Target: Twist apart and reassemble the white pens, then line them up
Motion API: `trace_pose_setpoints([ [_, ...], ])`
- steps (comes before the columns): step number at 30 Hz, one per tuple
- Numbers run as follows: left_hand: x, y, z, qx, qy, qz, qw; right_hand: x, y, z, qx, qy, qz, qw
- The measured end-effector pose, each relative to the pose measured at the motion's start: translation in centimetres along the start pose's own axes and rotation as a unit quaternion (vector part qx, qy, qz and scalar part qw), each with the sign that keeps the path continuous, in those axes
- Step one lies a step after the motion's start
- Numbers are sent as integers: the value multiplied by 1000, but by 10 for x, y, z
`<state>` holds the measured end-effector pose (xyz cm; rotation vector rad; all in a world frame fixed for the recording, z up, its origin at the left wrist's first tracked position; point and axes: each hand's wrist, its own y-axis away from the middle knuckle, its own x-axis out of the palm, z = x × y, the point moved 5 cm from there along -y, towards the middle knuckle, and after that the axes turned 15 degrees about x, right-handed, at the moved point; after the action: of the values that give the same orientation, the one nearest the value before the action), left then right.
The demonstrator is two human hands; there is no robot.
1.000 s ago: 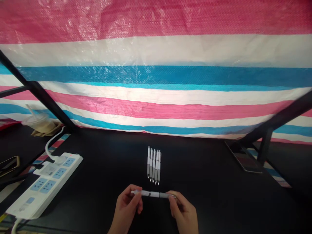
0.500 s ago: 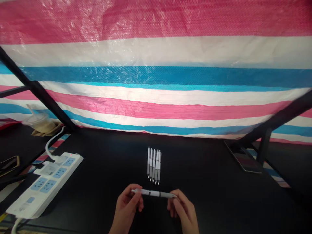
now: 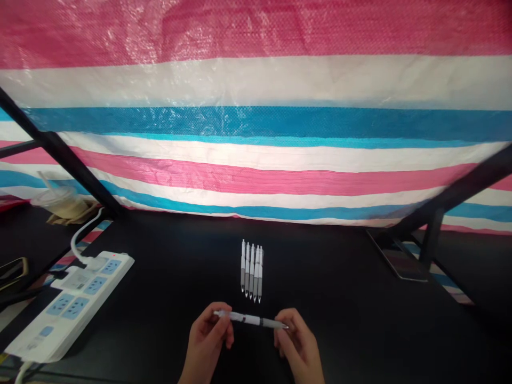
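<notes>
A white pen (image 3: 251, 319) with a grey grip is held level between my two hands, above the near part of the black table (image 3: 344, 277). My left hand (image 3: 211, 330) pinches its button end between thumb and forefinger. At the tip end, my right hand (image 3: 295, 341) has thumb and forefinger closed around the metal point. Just beyond lies a row of several similar white-and-grey pens (image 3: 252, 272), side by side, with their tips toward me.
A white power strip (image 3: 72, 309) with a plugged-in cable lies at the left. A dark phone or tablet (image 3: 398, 257) rests at the right by a black frame bar (image 3: 430, 234). Striped sheeting (image 3: 256, 122) hangs behind. A lidded cup (image 3: 60, 200) and a phone (image 3: 14, 271) are far left.
The pen's tip end has dipped slightly, and my right hand's fingers have shifted a little on it. The whole view has moved slightly. The row of pens lies as before.
</notes>
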<state>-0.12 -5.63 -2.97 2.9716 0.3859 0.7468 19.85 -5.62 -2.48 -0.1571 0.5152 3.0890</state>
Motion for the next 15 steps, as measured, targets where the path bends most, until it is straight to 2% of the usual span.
trace_pose_setpoints([
  [5,0,1,-1,0,3,-4,1000,-1,1,-3,17,7,4,1000],
  [9,0,1,-1,-5,9,-11,1000,-1,1,-2,-6,-30,19,999],
  [12,0,1,-1,-7,5,-12,1000,0,-2,-7,16,-7,27,999],
  [15,0,0,0,-8,1,-9,1000,-2,-3,-13,14,-18,11,1000],
])
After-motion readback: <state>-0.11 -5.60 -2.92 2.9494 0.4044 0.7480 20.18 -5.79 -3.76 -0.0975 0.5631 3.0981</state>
